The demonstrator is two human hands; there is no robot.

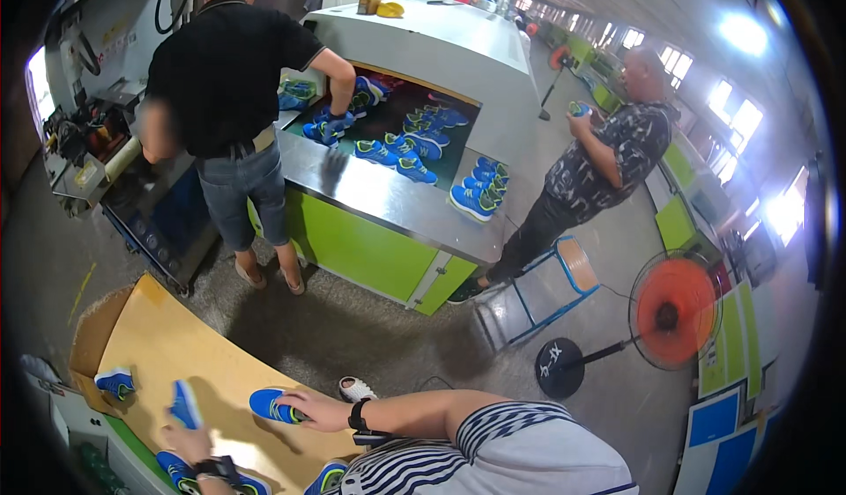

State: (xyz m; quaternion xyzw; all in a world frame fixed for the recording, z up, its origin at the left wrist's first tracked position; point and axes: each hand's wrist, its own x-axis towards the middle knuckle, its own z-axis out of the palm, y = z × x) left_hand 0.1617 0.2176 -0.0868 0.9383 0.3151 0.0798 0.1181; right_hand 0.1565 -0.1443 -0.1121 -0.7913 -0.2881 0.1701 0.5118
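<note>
My left hand [189,442] grips a blue sports shoe [184,403] over the wooden tabletop [189,343]; the shoe is tilted up and slightly blurred. Further right, my right hand [315,410] is closed on a second blue shoe [267,403] with yellow-green trim, which lies low near the table's edge. At the table's left end sits another blue shoe [115,383]. Close to my left wrist are more blue shoes [176,470], partly hidden by my arm. One more shoe [327,476] shows at the lower edge beside my striped clothing.
Across the aisle, a person in black [220,81] handles blue shoes at a green-sided machine [352,248] with a metal ledge. Another person [608,143] stands right, holding a shoe. A blue-framed stool [579,264] and an orange floor fan [667,317] stand on the right.
</note>
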